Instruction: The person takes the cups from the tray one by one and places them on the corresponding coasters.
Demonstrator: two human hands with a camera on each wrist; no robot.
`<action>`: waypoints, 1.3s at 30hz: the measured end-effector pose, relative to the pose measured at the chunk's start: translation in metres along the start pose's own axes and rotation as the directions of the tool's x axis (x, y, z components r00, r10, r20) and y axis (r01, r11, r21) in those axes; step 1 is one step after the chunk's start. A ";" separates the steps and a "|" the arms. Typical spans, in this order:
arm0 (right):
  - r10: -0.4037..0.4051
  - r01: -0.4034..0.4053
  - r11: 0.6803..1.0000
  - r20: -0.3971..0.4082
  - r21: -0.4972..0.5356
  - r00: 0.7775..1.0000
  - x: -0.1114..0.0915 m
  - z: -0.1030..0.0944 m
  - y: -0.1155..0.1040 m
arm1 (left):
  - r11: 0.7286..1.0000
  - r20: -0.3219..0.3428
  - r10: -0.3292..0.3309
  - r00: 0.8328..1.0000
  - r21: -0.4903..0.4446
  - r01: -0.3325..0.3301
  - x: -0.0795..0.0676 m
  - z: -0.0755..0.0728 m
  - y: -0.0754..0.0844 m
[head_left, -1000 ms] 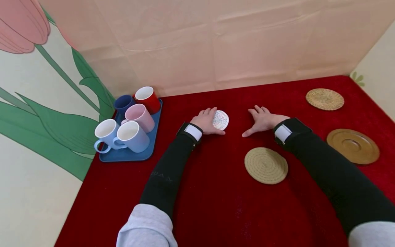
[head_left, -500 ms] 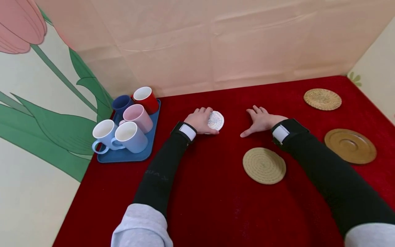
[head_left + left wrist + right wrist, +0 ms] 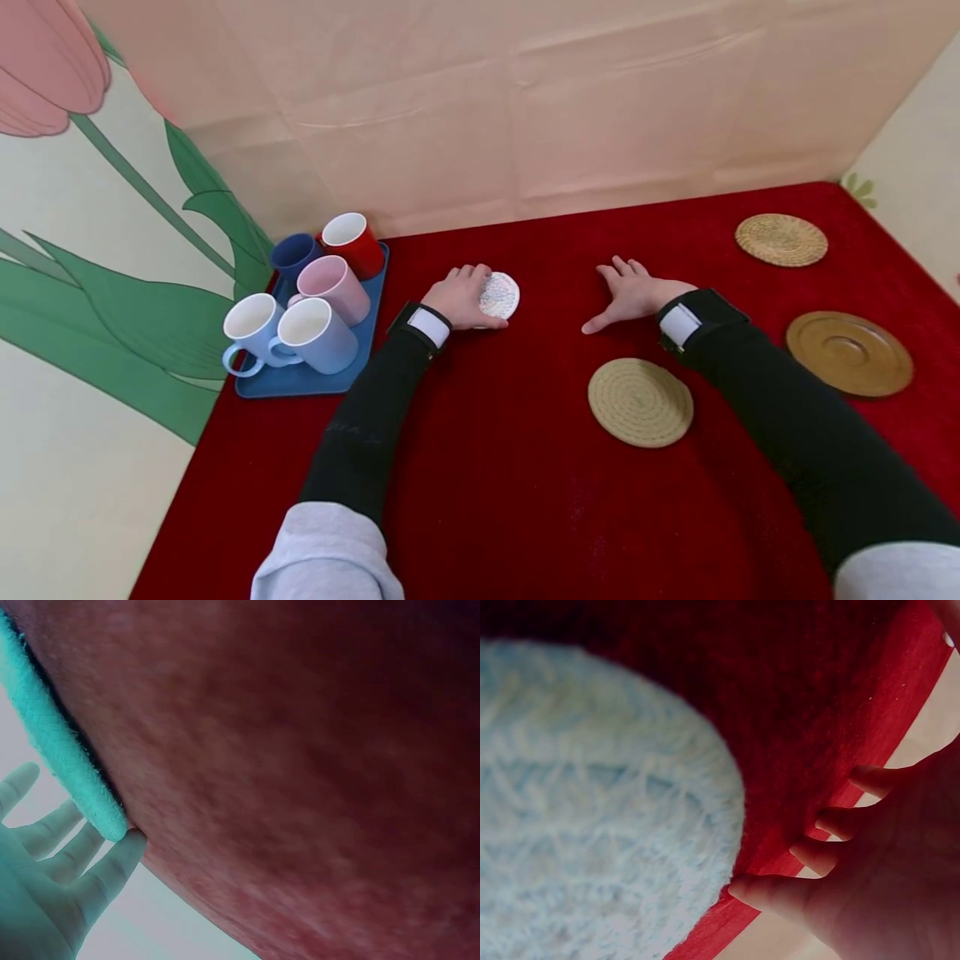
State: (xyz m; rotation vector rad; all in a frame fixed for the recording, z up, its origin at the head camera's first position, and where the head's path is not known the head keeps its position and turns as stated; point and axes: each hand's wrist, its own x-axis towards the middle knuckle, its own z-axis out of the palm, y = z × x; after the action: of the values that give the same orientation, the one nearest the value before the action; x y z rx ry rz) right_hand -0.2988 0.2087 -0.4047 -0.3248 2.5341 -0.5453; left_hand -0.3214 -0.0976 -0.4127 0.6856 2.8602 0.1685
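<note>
My left hand [image 3: 459,298] holds a small round white speckled coaster [image 3: 499,296] by its left side, thumb on the near edge and fingers on the far edge. The palm and part of the coaster are hidden in the head view. Low at left in the left wrist view, the coaster's edge [image 3: 67,742] appears beside spread fingers. My right hand [image 3: 633,293] is spread low over the red cloth, holding nothing. Just nearer than it lies a round coiled beige mat [image 3: 641,402], whose rim fills the left of the right wrist view.
At left, a blue tray [image 3: 300,380] carries several mugs, among them a pink mug [image 3: 337,292] and a red mug [image 3: 362,250]. A woven mat [image 3: 782,240] and a brown round plate [image 3: 847,354] lie at right. A curtain hangs behind the table.
The left hand has moved left with the coaster, toward the tray of mugs. The right hand has stayed almost still, spread over the cloth.
</note>
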 end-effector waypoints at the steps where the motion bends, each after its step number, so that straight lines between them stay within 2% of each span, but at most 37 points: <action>1: 0.003 -0.003 1.000 0.003 -0.008 1.000 0.000 0.000 -0.001 | 1.000 -0.003 -0.002 1.000 -0.004 0.002 -0.002 0.000 -0.001; 7: 0.011 -0.011 1.000 0.000 -0.011 1.000 -0.003 0.000 -0.003 | 0.999 -0.009 -0.010 1.000 -0.034 0.009 -0.008 -0.001 -0.008; 26: 0.010 -0.010 1.000 -0.006 -0.014 1.000 -0.009 -0.002 -0.009 | 0.997 0.008 0.003 1.000 -0.073 -0.003 -0.016 -0.002 -0.025; 34: 0.009 -0.009 1.000 -0.002 -0.006 1.000 -0.009 -0.002 -0.008 | 0.996 0.012 0.012 1.000 -0.087 -0.011 -0.015 -0.001 -0.027; 39: 0.008 -0.008 1.000 -0.002 -0.007 1.000 -0.009 -0.001 -0.007 | 0.998 0.013 0.029 0.999 -0.056 -0.028 -0.017 0.000 -0.027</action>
State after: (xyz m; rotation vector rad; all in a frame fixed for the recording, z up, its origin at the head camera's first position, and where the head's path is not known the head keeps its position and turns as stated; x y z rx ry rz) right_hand -0.2913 0.2054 -0.3969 -0.3161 2.5384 -0.5338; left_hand -0.3182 -0.1290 -0.4140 0.7141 2.8216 0.2457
